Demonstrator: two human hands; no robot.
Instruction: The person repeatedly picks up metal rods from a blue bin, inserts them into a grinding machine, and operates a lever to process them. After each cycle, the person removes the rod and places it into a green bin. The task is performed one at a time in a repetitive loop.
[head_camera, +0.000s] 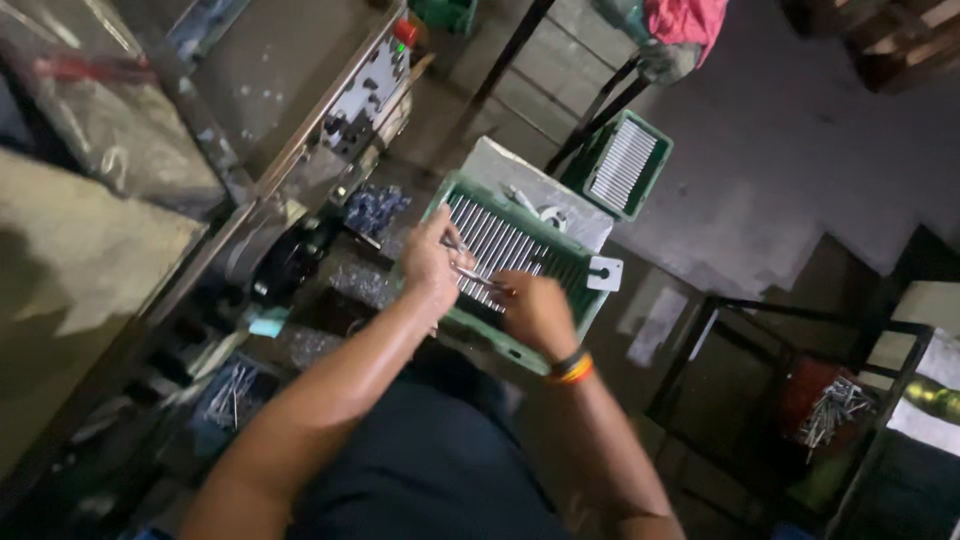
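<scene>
Dim workshop floor lies below a green tray (452, 327) of metal rods (497, 243). Left hand (430, 265) pinches one rod (474, 275) over it; right hand (536, 312) looks curled, grip unclear. Rods could roll and slip off.

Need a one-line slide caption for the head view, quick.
Both hands, left hand and right hand, handle thin metal rods over a green tray filled with rows of rods.

The right hand (537, 312) hides part of the metal rods (500, 245) in the green tray (520, 352). The fingers are blurred. The far left shelf (90, 130) is blurry and cut off by the edge.
</scene>
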